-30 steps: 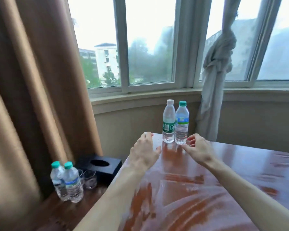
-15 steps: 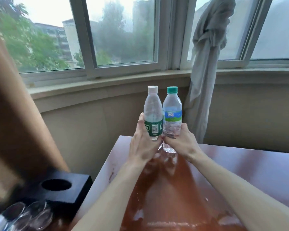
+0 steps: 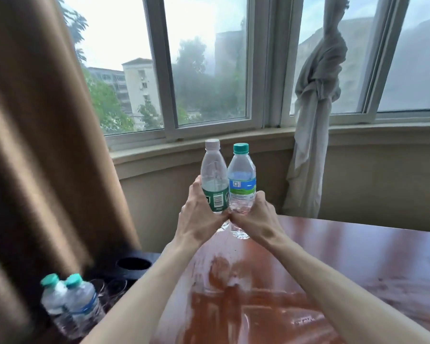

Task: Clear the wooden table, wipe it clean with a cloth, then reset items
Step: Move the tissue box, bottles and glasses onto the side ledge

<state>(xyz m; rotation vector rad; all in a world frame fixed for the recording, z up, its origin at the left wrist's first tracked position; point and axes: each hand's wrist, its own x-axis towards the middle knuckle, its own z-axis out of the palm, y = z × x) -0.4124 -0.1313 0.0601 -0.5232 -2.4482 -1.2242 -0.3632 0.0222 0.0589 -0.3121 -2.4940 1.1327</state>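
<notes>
to your left hangs a heavy brown fabric curtain (image 3: 35, 145). ahead you see a white-framed window (image 3: 266, 70) with a pale building and green trees beyond, and a grey sheer curtain tied in a knot (image 3: 315, 100) hanging down over the beige windowsill (image 3: 382, 132).

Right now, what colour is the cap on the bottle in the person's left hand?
White, on the green-labelled bottle; head view.

The scene is viewed from head height, close over the desk (image 3: 358, 256), facing forward toward the window (image 3: 204, 70).
</notes>
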